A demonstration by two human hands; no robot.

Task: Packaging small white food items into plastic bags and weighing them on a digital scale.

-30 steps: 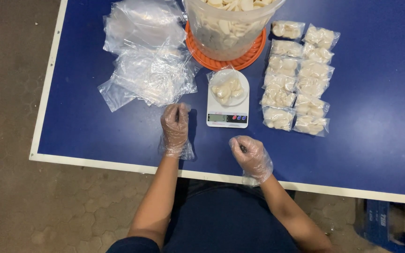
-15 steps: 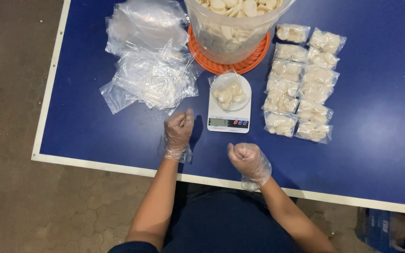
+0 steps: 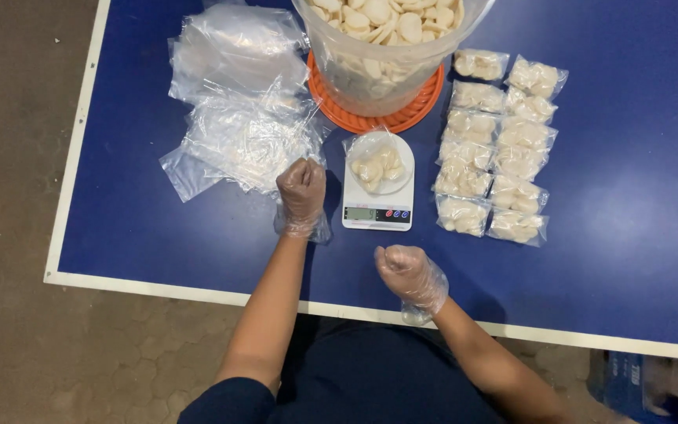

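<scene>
Head view: left hand (image 3: 301, 187) fisted beside empty bags (image 3: 237, 133), right hand (image 3: 403, 268) fisted low centre, neither grip holding anything. Filled bag (image 3: 378, 166) on scale (image 3: 378, 196), centre frame: light, soft, slippery; best pinched at the open top edge.

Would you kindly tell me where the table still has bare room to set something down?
Bare blue table lies right of the filled bags, and along the front edge left of the left hand. Around the scale and empty bags, it is crowded.

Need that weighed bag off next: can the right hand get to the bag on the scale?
Probably yes: the right hand is a closed fist below the scale, with only bare blue table between it and the bag.
</scene>
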